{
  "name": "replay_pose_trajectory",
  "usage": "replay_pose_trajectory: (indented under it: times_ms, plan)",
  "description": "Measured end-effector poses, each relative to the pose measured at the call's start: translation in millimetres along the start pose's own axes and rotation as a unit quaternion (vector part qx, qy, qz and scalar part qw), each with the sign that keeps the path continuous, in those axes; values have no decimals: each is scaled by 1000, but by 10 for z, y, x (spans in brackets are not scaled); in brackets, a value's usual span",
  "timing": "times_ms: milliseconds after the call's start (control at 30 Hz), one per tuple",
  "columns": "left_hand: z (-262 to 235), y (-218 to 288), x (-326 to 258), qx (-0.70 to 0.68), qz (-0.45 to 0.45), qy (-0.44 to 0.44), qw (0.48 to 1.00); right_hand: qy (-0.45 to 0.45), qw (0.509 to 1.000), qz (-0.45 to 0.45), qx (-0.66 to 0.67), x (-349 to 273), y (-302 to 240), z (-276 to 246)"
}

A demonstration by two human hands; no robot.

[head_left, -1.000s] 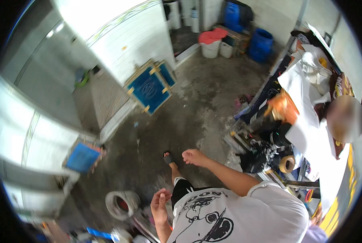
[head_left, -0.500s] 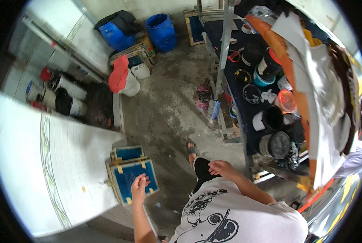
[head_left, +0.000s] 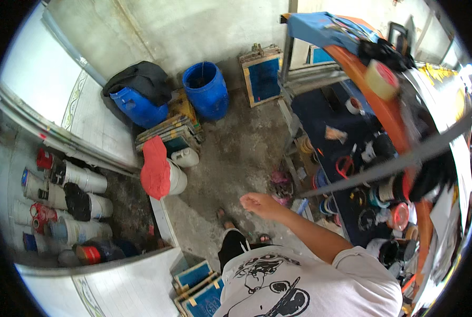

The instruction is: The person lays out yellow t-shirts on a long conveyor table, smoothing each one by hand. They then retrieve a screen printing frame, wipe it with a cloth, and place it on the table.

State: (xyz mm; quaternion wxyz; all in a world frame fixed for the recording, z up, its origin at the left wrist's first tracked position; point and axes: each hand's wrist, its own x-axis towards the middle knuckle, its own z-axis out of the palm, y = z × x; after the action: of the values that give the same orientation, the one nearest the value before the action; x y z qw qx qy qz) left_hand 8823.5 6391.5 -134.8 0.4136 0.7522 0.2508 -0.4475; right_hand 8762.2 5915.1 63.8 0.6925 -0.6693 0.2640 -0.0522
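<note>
My right hand (head_left: 260, 205) hangs in front of my shirt over the concrete floor. Its fingers are loosely bent and partly apart, and I see nothing in them. Nearest to it is a pinkish bundle (head_left: 282, 185) on the floor under the shelf rack, though the hand does not touch it. My left hand is out of the picture. Low by my left side, framed screens with blue mesh (head_left: 207, 301) lean against the white tiled wall.
Two blue barrels (head_left: 207, 95) stand by the back wall. A white bucket (head_left: 177, 179) under a red cloth (head_left: 156, 169) and a white jug (head_left: 186, 157) stand left. On the right, a metal rack (head_left: 389, 174) crosses a dark shelf with red scissors (head_left: 345, 166), tape and paint tubs.
I have moved forward, so the barrels, bucket and rack appear nearer. My left hand has dropped out of view. My right arm has swung forward from beside my body.
</note>
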Motion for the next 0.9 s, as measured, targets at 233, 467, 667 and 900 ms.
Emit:
replay_pose_trajectory:
  times_ms: [233, 467, 667, 900]
  plan:
    - [307, 2534, 1941, -23, -106, -123, 987, 62, 949, 161, -263, 1509, 1146, -621]
    - [1610, 7647, 2790, 578, 321, -79, 746, 315, 932, 158, -84, 2220, 222, -1231]
    - [4837, 10387, 2334, 361, 503, -214, 755, 446, 876, 180, 39, 3515, -182, -2242]
    - [7282, 10403, 1958, 656, 393, -345, 545, 428, 896, 122, -8, 4792, -1028, -3976]
